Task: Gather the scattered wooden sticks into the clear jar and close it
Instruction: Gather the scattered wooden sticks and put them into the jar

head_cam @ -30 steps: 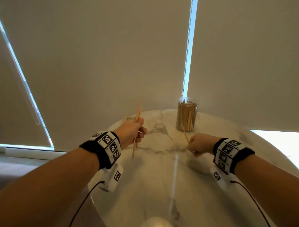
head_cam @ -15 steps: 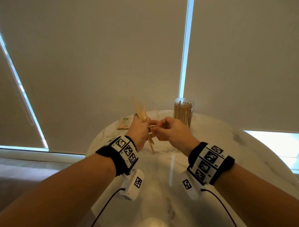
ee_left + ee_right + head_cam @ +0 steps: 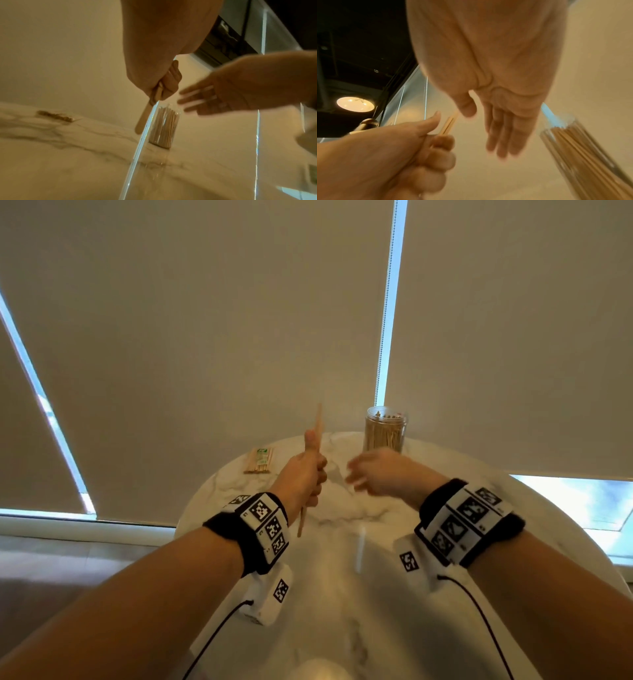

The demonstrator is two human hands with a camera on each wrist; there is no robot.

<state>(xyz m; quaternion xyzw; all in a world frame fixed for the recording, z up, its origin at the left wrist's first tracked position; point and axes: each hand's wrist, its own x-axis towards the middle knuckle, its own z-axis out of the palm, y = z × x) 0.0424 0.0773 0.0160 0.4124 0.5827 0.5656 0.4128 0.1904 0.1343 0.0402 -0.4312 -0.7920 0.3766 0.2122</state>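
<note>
My left hand [image 3: 310, 470] grips a small bunch of wooden sticks [image 3: 318, 426] upright above the marble table [image 3: 376, 594]; their lower ends poke out below the fist [image 3: 144, 119]. The right hand [image 3: 373, 474] hovers just right of it, fingers [image 3: 501, 138] straight and spread, holding nothing. The clear jar [image 3: 385, 434] stands lidless at the table's far edge, packed with upright sticks [image 3: 163, 128], a little beyond the right hand. In the right wrist view the jar [image 3: 583, 155] sits at the lower right and the held sticks [image 3: 449, 124] rise from the left fist.
A flat bundle of sticks with a green label [image 3: 260, 460] lies at the table's far left. Closed roller blinds [image 3: 205, 320] hang right behind the table. A pale rounded object [image 3: 318, 669] shows at the near edge; I cannot tell what it is.
The right hand, which pinched a stick and met the left hand half a second ago, has let go and pulled away to the right with fingers spread. The left hand keeps the sticks.
</note>
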